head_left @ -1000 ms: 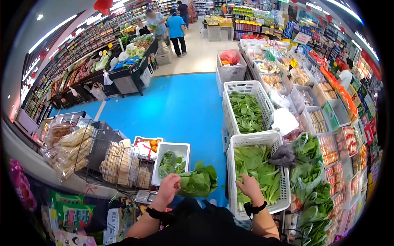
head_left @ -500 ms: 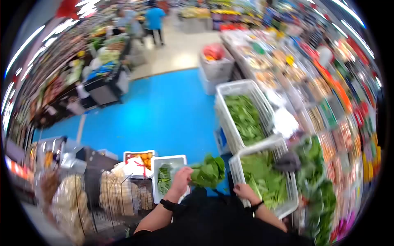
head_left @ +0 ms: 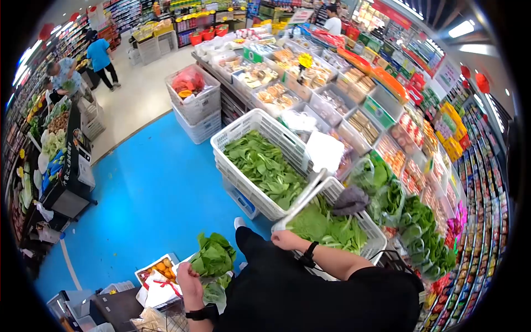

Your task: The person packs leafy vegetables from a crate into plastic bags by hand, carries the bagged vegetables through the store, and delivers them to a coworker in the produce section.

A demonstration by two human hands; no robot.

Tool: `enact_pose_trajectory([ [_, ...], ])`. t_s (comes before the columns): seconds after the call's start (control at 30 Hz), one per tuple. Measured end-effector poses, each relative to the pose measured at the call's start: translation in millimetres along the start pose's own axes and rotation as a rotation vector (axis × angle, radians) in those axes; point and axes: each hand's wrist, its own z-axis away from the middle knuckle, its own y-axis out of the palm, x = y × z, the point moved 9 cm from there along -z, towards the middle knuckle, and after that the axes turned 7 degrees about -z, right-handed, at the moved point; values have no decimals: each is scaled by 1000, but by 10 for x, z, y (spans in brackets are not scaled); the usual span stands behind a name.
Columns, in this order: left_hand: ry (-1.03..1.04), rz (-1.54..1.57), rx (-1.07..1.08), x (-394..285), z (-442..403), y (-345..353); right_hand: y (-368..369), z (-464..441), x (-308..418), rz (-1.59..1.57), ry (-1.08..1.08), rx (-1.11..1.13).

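My left hand (head_left: 189, 279) is closed at the stem end of a bunch of leafy greens (head_left: 213, 255), with the leaves pointing away from me. More greens (head_left: 214, 290) show below that bunch, partly covered by it. My right hand (head_left: 286, 240) has its fingers curled at the near left corner of a white crate (head_left: 378, 243); anything within them is hidden. Loose light-green leaves (head_left: 326, 227) fill that crate, with a dark purple-grey clump (head_left: 350, 200) on top.
Beyond it, another white crate (head_left: 218, 143) holds darker greens. A box of orange fruit (head_left: 161, 268) stands at lower left. Stacked crates (head_left: 194, 113) and a display of packed goods (head_left: 321, 72) lie ahead. Two people (head_left: 100, 58) (head_left: 65, 74) are at far left.
My view has swung to the right, so the crates appear further left. My left hand still has the greens. My right hand has stayed by the crate's near edge, now at its corner.
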Motion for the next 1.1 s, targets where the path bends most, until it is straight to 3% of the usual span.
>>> enact_pose_trajectory([
  [0.13,23,180,-89,-218,-406,-137,177,-935,-193,85,-110,83],
  [0.23,129,59,-147,-193,-923,-340,50,-1743,74,-23,-100,144],
  [0.33,116,66,-288,-824,-1097,180,-128,-2498,270,-92,-63,250],
  [0.43,142,-55,-236,-1197,-1507,600,-365,-3277,469,-75,-57,278],
  [0.53,149,-86,-185,-1592,-1845,976,-457,-3938,458,-426,155,464],
  [0.6,89,-41,-179,-1718,-2084,1138,-541,-4217,554,-481,209,468],
  [0.67,104,-39,-185,-1871,-2287,1239,-708,-4562,566,-444,126,252],
  [0.73,115,-2,-163,-1973,-2443,1375,-769,-4676,698,-472,86,263],
  [0.87,148,57,-86,-2138,-2916,1689,-881,-4745,758,-536,208,388],
  [0.93,146,38,-39,-2195,-3233,1822,-1109,-4885,1046,-284,-13,336],
  [1.0,148,19,10,-2286,-3585,1979,-1316,-4986,1201,-219,-45,266],
  [1.1,90,32,38,-2365,-4117,2153,-1739,-5227,1489,-135,-200,-74],
])
